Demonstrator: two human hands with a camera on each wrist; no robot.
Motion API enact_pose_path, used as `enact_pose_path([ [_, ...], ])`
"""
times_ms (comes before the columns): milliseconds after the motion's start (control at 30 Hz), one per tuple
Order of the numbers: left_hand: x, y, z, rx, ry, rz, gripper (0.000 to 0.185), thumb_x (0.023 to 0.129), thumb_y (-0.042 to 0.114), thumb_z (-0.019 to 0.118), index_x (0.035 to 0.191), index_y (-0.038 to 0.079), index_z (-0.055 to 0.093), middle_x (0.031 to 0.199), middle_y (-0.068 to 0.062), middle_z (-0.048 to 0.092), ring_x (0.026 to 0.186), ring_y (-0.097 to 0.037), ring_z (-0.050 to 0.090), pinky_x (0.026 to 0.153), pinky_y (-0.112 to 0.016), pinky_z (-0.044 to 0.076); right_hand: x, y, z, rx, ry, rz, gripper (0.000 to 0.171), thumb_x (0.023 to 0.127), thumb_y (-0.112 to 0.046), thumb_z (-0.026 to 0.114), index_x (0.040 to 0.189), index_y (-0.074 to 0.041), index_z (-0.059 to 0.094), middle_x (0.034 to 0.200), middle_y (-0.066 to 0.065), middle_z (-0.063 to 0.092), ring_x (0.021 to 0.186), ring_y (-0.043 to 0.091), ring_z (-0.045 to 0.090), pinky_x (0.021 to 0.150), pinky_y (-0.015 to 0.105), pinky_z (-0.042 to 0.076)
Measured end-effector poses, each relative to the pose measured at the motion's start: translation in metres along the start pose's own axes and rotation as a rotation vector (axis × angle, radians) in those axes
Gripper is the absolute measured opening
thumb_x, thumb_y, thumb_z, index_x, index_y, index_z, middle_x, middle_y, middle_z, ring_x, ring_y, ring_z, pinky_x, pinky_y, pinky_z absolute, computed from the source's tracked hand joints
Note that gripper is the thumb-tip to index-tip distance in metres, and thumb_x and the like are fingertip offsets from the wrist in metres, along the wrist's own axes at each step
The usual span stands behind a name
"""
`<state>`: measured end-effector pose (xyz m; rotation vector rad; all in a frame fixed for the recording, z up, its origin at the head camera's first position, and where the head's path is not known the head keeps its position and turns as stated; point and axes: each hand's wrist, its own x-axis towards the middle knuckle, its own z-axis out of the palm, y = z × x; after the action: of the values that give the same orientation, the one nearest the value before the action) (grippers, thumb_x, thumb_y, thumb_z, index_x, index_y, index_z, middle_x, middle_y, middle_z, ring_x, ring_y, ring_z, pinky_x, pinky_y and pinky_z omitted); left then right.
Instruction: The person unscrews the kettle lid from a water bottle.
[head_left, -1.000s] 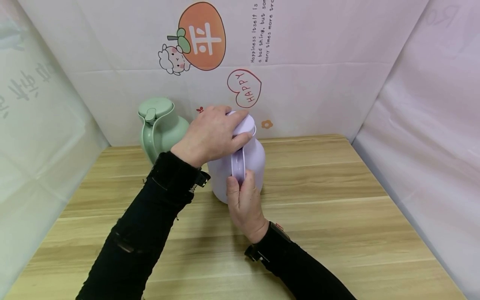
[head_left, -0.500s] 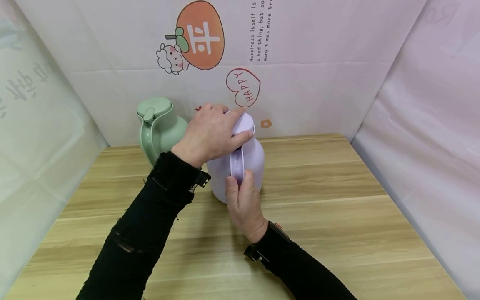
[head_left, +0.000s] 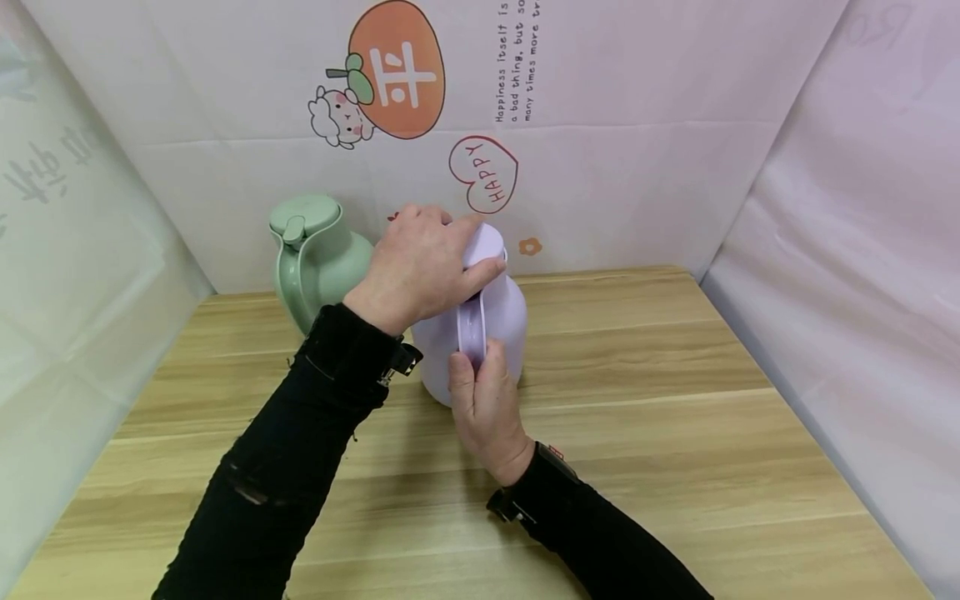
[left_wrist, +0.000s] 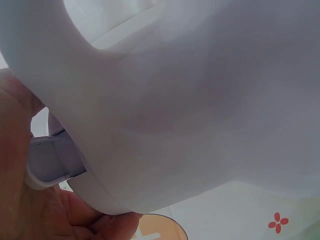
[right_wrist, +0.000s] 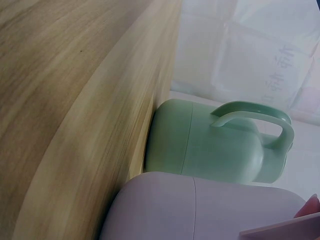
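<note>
A lilac thermos jug [head_left: 506, 325] stands upright on the table, its handle turned toward me. My left hand [head_left: 416, 271] lies over the top and grips the round lid [head_left: 484, 243], thumb on the near side. In the left wrist view the fingers curl around the lid end, beside a small lilac lever [left_wrist: 52, 159]. Lower down, my right hand [head_left: 491, 417] holds the handle [head_left: 472, 329] with its thumb along it. Part of the lid is hidden under the left hand. Left of the lilac jug stands a green thermos jug [head_left: 333, 267], partly covered by the left hand.
The wooden table [head_left: 637, 400] meets a printed white cloth backdrop [head_left: 615, 183] just behind both jugs. More white cloth hangs along the left and right sides. In the right wrist view the green jug's body [right_wrist: 215, 145] appears close beside the lilac one.
The head view shifts slightly, so the backdrop and jugs sit a little further left. Both hands keep their hold on the lilac jug, with hardly any visible movement.
</note>
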<state>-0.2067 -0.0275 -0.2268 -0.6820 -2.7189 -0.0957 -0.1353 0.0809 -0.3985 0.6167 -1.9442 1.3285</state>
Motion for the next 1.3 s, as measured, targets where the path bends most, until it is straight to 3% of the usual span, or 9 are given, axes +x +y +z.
enact_pose_path([
  [300, 0.000, -0.001, -0.004, -0.030, 0.029, 0.006, 0.061, 0.099, 0.060, 0.051, 0.136, 0.013, 0.062, 0.114, -0.017, 0.070, 0.108, -0.032, 0.064, 0.095, -0.046, 0.044, 0.000, -0.001, 0.000, -0.007, 0.008, 0.001, 0.049, 0.113, -0.044, 0.033, 0.117, 0.003, 0.044, 0.077, 0.005, 0.056, 0.066, 0.015, 0.055, 0.059, 0.027, 0.045],
  [667, -0.001, -0.007, -0.002, -0.177, 0.157, -0.037, 0.069, 0.100, 0.059, 0.055, 0.149, 0.011, 0.056, 0.128, -0.022, 0.068, 0.117, -0.041, 0.060, 0.098, -0.051, 0.047, 0.000, 0.000, -0.001, -0.002, 0.002, 0.015, 0.044, 0.114, -0.041, 0.035, 0.117, 0.002, 0.045, 0.079, 0.006, 0.057, 0.067, 0.015, 0.055, 0.059, 0.027, 0.046],
  [867, 0.000, -0.011, -0.003, -0.329, 0.240, -0.064, 0.066, 0.100, 0.058, 0.053, 0.145, 0.010, 0.059, 0.124, -0.016, 0.070, 0.109, -0.037, 0.064, 0.090, -0.050, 0.051, 0.001, 0.001, -0.002, -0.036, 0.011, 0.035, 0.048, 0.113, -0.044, 0.034, 0.116, 0.003, 0.046, 0.080, 0.007, 0.058, 0.067, 0.017, 0.056, 0.059, 0.029, 0.046],
  [967, -0.001, -0.014, -0.004, -0.418, 0.260, -0.086, 0.066, 0.101, 0.059, 0.050, 0.147, 0.012, 0.057, 0.130, -0.010, 0.070, 0.115, -0.032, 0.064, 0.096, -0.050, 0.050, 0.002, 0.003, -0.002, -0.059, 0.022, 0.045, 0.050, 0.113, -0.045, 0.035, 0.116, 0.004, 0.047, 0.085, 0.012, 0.061, 0.072, 0.022, 0.060, 0.062, 0.034, 0.049],
  [1100, -0.003, -0.018, -0.003, -0.575, 0.296, -0.118, 0.066, 0.102, 0.058, 0.048, 0.150, 0.013, 0.054, 0.136, -0.007, 0.068, 0.119, -0.025, 0.064, 0.100, -0.046, 0.051, 0.003, 0.006, -0.002, -0.078, 0.042, 0.060, 0.052, 0.113, -0.046, 0.037, 0.115, 0.005, 0.048, 0.092, 0.018, 0.063, 0.079, 0.029, 0.064, 0.067, 0.041, 0.053],
  [1300, -0.010, -0.019, -0.002, -0.858, 0.344, -0.172, 0.060, 0.105, 0.053, 0.047, 0.153, 0.017, 0.050, 0.136, -0.005, 0.067, 0.114, -0.015, 0.065, 0.098, -0.038, 0.054, 0.007, 0.010, -0.004, -0.104, 0.072, 0.064, 0.054, 0.112, -0.049, 0.038, 0.114, 0.004, 0.049, 0.090, 0.016, 0.061, 0.077, 0.028, 0.061, 0.065, 0.041, 0.052],
])
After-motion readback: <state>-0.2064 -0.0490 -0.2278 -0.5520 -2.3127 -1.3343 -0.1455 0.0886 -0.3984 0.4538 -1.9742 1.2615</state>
